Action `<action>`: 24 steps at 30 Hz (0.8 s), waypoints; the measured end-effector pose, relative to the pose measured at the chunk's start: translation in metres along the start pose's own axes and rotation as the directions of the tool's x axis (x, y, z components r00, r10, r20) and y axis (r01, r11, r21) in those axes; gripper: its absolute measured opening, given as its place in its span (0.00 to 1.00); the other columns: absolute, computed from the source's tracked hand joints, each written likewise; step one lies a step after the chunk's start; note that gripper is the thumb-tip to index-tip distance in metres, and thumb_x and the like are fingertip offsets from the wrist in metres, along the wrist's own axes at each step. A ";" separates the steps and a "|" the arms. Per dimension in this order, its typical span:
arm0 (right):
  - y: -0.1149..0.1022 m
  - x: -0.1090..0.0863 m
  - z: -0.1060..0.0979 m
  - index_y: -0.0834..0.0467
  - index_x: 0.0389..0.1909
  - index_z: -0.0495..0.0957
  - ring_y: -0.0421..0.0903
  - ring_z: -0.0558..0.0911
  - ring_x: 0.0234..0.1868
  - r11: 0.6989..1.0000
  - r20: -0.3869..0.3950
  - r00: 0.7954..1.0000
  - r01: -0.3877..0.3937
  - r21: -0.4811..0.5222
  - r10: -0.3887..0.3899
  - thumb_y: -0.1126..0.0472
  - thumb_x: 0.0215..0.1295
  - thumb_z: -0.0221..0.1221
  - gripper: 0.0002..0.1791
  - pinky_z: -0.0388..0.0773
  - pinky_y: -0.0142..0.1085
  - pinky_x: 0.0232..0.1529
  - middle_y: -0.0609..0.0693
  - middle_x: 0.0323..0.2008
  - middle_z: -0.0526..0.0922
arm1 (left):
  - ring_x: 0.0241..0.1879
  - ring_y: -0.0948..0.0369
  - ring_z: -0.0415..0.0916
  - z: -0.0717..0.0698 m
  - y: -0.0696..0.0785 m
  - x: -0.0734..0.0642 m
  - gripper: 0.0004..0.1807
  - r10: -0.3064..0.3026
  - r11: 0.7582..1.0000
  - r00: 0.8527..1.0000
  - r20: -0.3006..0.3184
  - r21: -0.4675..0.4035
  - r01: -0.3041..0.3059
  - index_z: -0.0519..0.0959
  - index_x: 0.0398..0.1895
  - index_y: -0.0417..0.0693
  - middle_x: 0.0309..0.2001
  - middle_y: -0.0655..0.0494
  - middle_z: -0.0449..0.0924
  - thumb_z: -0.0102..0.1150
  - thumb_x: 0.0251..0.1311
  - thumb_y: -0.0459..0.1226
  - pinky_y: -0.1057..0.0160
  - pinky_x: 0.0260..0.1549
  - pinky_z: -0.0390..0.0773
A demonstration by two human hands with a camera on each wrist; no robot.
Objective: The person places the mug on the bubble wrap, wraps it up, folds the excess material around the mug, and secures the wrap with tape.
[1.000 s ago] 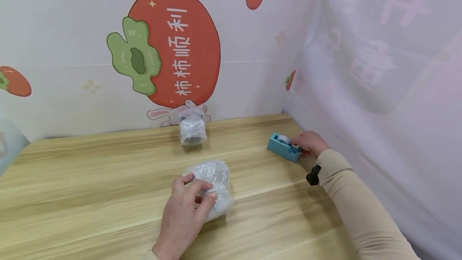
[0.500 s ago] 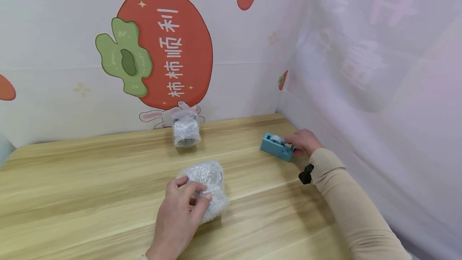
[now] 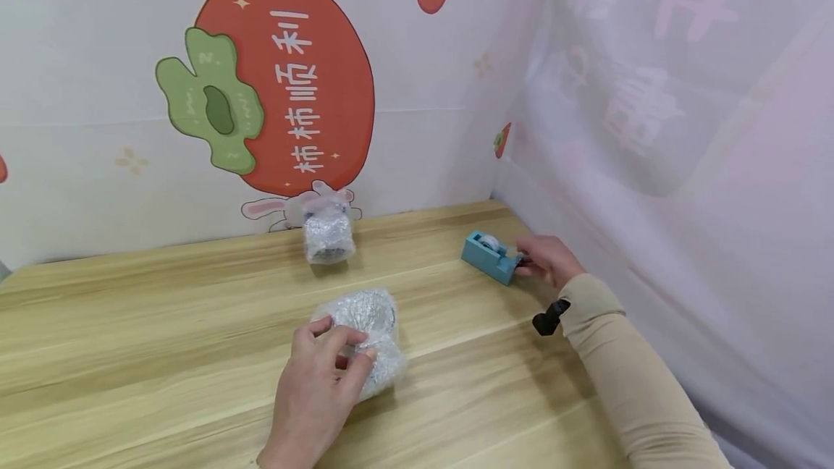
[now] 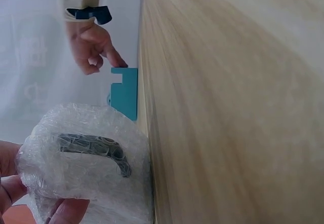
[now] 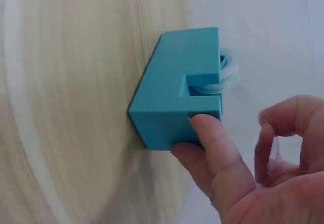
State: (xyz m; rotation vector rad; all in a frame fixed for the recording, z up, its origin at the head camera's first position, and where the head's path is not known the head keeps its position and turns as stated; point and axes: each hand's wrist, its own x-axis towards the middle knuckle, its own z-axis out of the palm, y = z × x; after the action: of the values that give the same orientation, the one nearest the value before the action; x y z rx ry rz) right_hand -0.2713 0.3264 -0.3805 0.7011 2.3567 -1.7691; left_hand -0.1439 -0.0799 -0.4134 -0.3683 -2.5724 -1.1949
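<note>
A bubble-wrapped bundle point(image 3: 374, 317) lies on the table, with a dark curved part showing through its wrap in the left wrist view. My left hand point(image 3: 317, 382) grips the near side of this bundle, thumb and fingers on the wrap. At the right stands a blue tape dispenser point(image 3: 485, 260) carrying a roll of clear tape point(image 5: 228, 72). Two fingers of my right hand point(image 3: 550, 260) press against its front end. The other curled fingers seem to pinch a faintly seen strip of clear tape point(image 5: 275, 148).
A second bubble-wrapped item point(image 3: 329, 234) stands near the table's back edge. Behind the wooden table point(image 3: 163, 339) hangs a white cloth point(image 3: 417, 150) printed with persimmons, and another cloth point(image 3: 651, 150) closes off the right side. A black wrist camera point(image 3: 549, 318) sits at the right cuff.
My right hand has drawn away from the tape roll toward the dispenser's front end. The left hand keeps its hold on the bundle. The whole head view has shifted slightly.
</note>
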 end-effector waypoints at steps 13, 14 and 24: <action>0.021 0.004 0.000 0.58 0.39 0.64 0.41 0.89 0.41 0.921 -0.018 1.000 -0.005 0.390 0.013 0.66 0.65 0.48 0.03 0.84 0.35 0.53 0.50 0.41 0.76 | 0.32 0.70 0.82 0.001 0.000 0.001 0.06 -0.020 1.000 0.999 0.039 0.005 0.020 0.87 0.42 0.60 0.61 0.37 0.72 0.69 0.66 0.47 0.56 0.36 0.83; 0.022 0.004 0.000 0.58 0.40 0.65 0.42 0.89 0.42 0.924 -0.022 1.000 0.001 0.382 0.008 0.66 0.65 0.48 0.04 0.84 0.35 0.54 0.51 0.44 0.76 | 0.32 0.70 0.82 0.001 0.000 0.001 0.07 -0.021 1.000 0.999 0.041 0.006 0.021 0.87 0.42 0.60 0.61 0.37 0.72 0.69 0.66 0.47 0.56 0.36 0.83; 0.033 -0.001 -0.007 0.67 0.51 0.74 0.42 0.86 0.35 0.998 -0.024 0.998 0.066 0.003 -0.065 0.63 0.65 0.56 0.17 0.86 0.33 0.41 0.55 0.43 0.83 | 0.32 0.69 0.83 0.000 0.000 0.001 0.08 -0.013 1.000 0.999 0.047 0.000 0.013 0.87 0.43 0.59 0.62 0.37 0.71 0.68 0.66 0.47 0.57 0.35 0.83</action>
State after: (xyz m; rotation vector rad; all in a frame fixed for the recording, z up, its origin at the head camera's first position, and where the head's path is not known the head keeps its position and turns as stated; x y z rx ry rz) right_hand -0.2546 0.3400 -0.4072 0.6559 2.4189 -1.8015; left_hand -0.1452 -0.0803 -0.4130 -0.3854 -2.6187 -1.2043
